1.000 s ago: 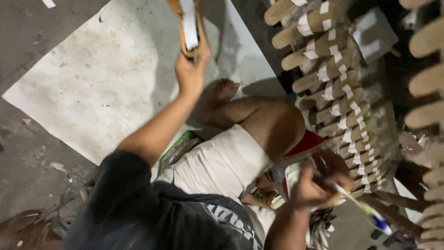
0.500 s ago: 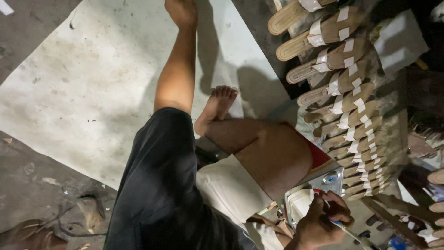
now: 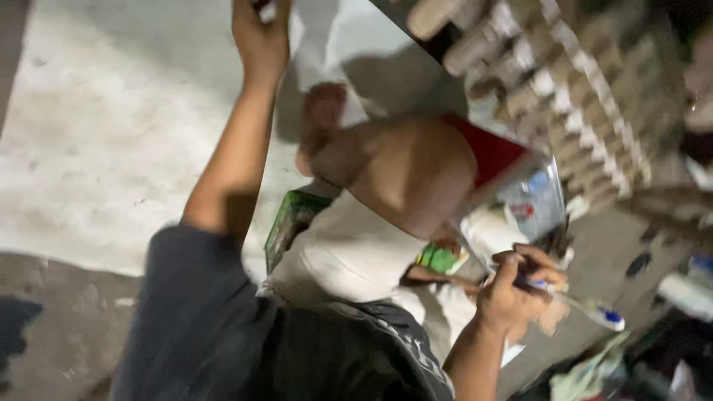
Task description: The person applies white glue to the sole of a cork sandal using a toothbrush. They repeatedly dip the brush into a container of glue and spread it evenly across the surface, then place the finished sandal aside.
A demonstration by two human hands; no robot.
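Right hand (image 3: 512, 293) grips brush (image 3: 587, 306); left hand (image 3: 260, 33) raised, contents blurred.

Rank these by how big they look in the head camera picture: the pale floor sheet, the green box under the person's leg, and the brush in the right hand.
1. Pale floor sheet, by far the largest.
2. Green box, partly hidden by the leg.
3. Brush in the right hand, thin; though blurred, it looks smallest.

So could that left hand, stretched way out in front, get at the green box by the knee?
Probably yes. The left hand is far out over the pale sheet, and nothing lies between it and the green box; it would only need to draw back. It seems to hold something already, though.
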